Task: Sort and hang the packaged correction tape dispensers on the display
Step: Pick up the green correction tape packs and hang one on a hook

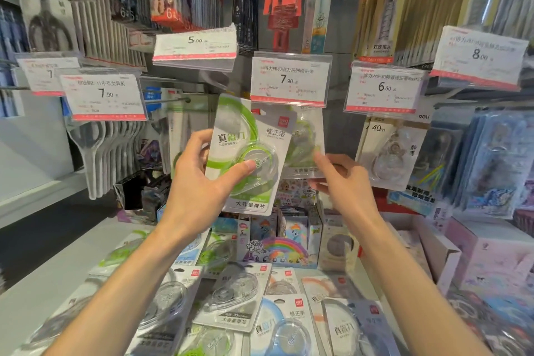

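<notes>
From my head view, my left hand (pixel 199 179) is raised in front of the display, thumb across the blister and fingers curled behind, gripping a green correction tape pack (pixel 250 153) tilted slightly to the right. My right hand (pixel 342 179) reaches up beside it, fingers pinching the lower edge of a second green pack (pixel 307 139) hanging under the 7.90 price tag (pixel 290 79). More packs (pixel 231 295) lie loose on the desk (pixel 43 295) below my forearms.

price tags (pixel 289 80), hanging scissors (pixel 95 153), cartoon sticker packs (pixel 278 248)
</notes>
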A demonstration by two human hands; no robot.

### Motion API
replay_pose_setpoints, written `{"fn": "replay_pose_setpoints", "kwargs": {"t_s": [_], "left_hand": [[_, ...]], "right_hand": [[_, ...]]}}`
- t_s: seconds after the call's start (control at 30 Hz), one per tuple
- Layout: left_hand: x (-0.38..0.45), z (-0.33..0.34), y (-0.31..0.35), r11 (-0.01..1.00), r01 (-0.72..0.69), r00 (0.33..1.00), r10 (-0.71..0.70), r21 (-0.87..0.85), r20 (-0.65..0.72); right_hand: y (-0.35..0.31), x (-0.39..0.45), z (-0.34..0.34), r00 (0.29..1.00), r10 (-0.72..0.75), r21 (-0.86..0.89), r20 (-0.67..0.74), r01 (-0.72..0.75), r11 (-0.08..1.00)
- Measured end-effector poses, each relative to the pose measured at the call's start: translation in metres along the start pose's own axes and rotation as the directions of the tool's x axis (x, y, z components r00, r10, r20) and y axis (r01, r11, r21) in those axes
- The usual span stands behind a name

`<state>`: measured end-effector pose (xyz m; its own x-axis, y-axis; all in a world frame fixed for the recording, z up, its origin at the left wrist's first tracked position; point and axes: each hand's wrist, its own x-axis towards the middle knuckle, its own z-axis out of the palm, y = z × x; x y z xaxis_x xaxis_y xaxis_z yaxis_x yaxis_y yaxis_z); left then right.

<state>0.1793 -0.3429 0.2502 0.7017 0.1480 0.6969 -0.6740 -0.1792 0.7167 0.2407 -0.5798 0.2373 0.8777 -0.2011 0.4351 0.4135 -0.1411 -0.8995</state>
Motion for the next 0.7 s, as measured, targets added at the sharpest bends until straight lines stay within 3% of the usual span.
{"fn": "replay_pose_setpoints", "kwargs": {"t_s": [0.17,0.4,0.7], "left_hand": [[0.004,0.020,-0.015,0.996,0.073,0.997,-0.072,-0.041,0.031],[0.006,0.049,-0.017,0.987,0.100,0.993,-0.090,-0.128,0.082],[0.030,0.029,0.012,0.998,0.022,0.999,-0.021,-0.055,0.024]], "right_hand": [[0.002,-0.022,-0.012,0.999,0.009,-0.028,-0.036,-0.010,1.000],[-0.016,-0.041,0.000,0.975,-0.076,-0.041,0.211,0.086,0.995],[-0.012,-0.038,-0.014,0.992,-0.036,0.132,0.124,0.020,0.991]]}}
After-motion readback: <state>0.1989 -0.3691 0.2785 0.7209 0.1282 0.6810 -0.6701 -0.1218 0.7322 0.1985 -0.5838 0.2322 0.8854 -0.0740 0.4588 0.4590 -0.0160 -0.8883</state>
